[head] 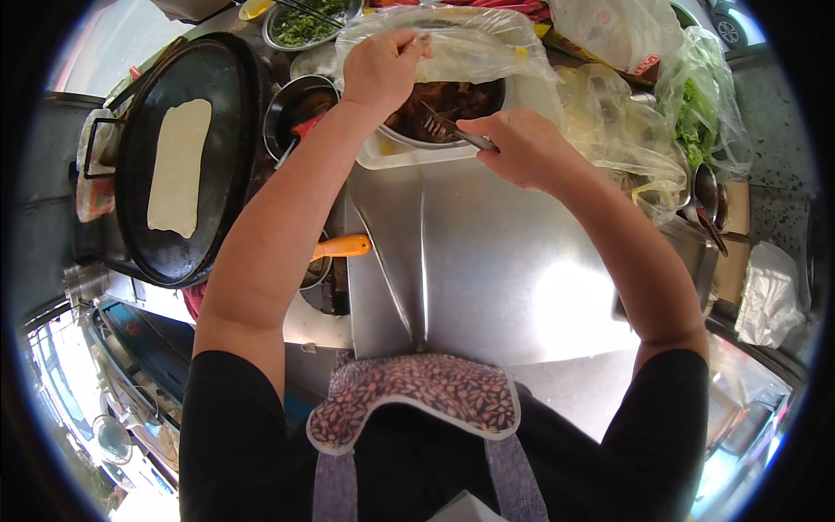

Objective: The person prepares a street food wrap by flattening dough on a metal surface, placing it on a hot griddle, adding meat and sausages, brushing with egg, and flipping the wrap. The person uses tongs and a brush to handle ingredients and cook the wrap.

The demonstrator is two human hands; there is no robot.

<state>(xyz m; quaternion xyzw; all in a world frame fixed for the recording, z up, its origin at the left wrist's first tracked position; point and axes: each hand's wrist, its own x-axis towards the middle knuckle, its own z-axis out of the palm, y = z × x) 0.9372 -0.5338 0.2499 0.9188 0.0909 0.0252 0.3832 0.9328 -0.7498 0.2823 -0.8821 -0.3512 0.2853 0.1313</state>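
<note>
My left hand (pixel 383 70) pinches the edge of a clear plastic sheet (pixel 456 49), lifted over a round metal bowl (pixel 438 143). Dark brown, sauced food (pixel 466 98), perhaps meat, fills the part of the bowl that shows. In my right hand (pixel 522 147) are metal serrated tongs (pixel 450 125), their tips at the food. The bowl sits in a white plastic tray (pixel 391 160). A long strip of flat dough (pixel 179 169) lies on the round black griddle (pixel 238 163) at the left.
Between griddle and tray stands a pot of dark sauce (pixel 277 107) with a red-handled brush. An orange handle (pixel 346 246) overhangs the steel counter (pixel 483 241). Chopped greens fill a bowl (pixel 269 36) at the back; bagged lettuce (pixel 693 124) and yellowish plastic bags (pixel 607 124) are at the right.
</note>
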